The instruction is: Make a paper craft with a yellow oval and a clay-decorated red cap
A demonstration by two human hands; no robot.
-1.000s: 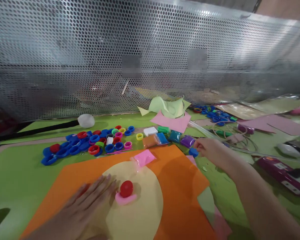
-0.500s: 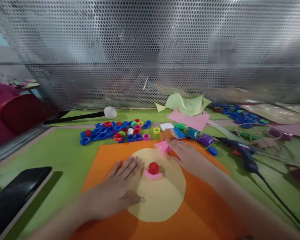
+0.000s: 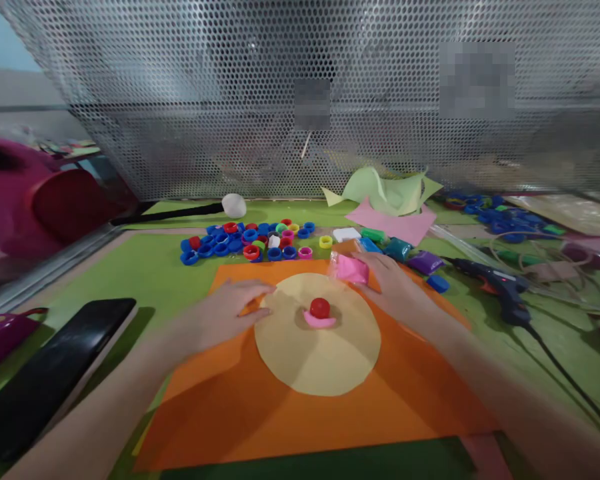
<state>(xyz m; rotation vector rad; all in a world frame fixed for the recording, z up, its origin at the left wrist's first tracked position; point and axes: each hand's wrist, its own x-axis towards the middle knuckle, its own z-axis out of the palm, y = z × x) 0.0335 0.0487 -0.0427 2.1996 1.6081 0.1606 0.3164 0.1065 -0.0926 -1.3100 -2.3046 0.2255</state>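
A pale yellow paper circle (image 3: pixel 315 367) lies on an orange sheet (image 3: pixel 300 427). On the circle, a red ball (image 3: pixel 320 308) rests against a curved pink clay piece (image 3: pixel 321 321). My left hand (image 3: pixel 230 310) is at the circle's left edge, thumb and fingers apart, nothing held. At the upper right of the circle, my right hand (image 3: pixel 393 287) has its thumb and fingers around a small clear packet of pink clay (image 3: pixel 351 269). Part of that packet is hidden by the fingers.
Several bottle caps (image 3: pixel 223 243) are heaped beyond the sheet. Clay packets in blue, teal (image 3: pixel 398 249) and purple (image 3: pixel 427 262) lie near my right hand. A glue gun (image 3: pixel 510 293) with its cord is on the right, a black phone (image 3: pixel 60 373) on the left. Perforated metal (image 3: pixel 260 133) stands behind.
My left hand has drawn back left off the middle of the circle. My right hand has closed on the pink clay packet and shifted it slightly right. The view has tilted down.
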